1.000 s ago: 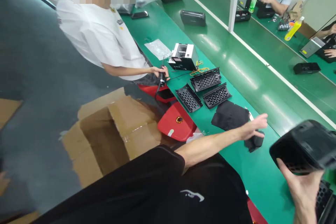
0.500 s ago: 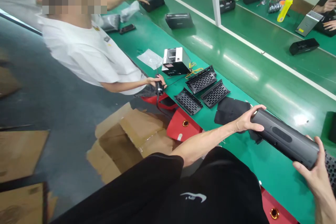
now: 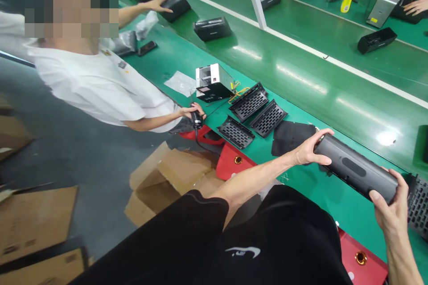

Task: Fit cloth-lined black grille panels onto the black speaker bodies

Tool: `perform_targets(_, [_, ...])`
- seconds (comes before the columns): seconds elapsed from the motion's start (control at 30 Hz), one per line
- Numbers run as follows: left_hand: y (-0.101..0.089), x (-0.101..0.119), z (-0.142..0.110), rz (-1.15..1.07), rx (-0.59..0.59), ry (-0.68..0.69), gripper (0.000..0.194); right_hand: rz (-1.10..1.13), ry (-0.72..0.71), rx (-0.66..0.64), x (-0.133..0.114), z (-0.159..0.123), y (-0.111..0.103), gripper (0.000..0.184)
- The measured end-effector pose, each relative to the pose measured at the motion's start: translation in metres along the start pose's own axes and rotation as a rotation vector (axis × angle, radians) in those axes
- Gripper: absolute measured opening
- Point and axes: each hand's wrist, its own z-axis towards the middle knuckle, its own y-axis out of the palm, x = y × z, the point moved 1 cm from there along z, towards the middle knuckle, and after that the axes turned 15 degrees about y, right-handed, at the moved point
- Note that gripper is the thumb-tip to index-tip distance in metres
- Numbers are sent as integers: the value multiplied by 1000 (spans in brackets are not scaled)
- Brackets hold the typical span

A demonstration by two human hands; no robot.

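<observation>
A dark grey, rounded speaker housing (image 3: 361,167) with an oval recess on its side is held just above the green bench. My left hand (image 3: 310,149) grips its left end, thumb on the near side and fingers over the top. Around the right end are the thumb and fingers of my right hand (image 3: 393,200). Under and behind my left hand lies a piece of black cloth or foam (image 3: 290,138). A black perforated grille (image 3: 419,202) sits beside my right hand, cut off by the view's edge. Several more grilles (image 3: 249,102) lie left of the cloth.
A co-worker in a white shirt (image 3: 96,84) holds a corded electric screwdriver (image 3: 196,118) at the left. Near it stands a silver-black box (image 3: 214,81). Black housings (image 3: 212,29) sit on the green conveyor (image 3: 301,53). An open carton (image 3: 157,187) stands on the floor.
The camera view has shifted, moving the scene slightly left. Both my hands keep their hold on the speaker housing, which hardly turns. The co-worker's hand still rests at a black housing.
</observation>
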Motion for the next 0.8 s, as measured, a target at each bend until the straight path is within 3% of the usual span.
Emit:
perform_targets(0.07, [-2,-8,4,4,28,-97,96,79,117,-17,11,4,6,99])
perform_targets(0.2, [-12,-30,8,18,-23,-402,93,257,540,-146,31,7,13,86])
perform_targets(0.27, [-15,-39,7,-13,-52,-451,94,300,667,-163,40,5,13,84])
perform_targets(0.4, [-9,-49,4,19,36,-434,75,277,610,-156,55,0,13,90])
perform_targets(0.5, [-4,-55,4,110,84,-556,64,237,538,-99,66,-1,15,81])
perform_targets(0.57, [-5,-59,4,122,85,-612,68,242,562,-71,75,2,15,77])
perform_targets(0.67, [-9,-63,5,-1,18,-577,93,259,612,-70,87,8,13,79])
perform_targets(0.73, [-14,-63,7,-32,2,-516,105,256,615,-131,91,12,12,80])
perform_targets(0.8, [-18,-61,11,22,27,-469,101,223,622,-215,91,18,13,80])
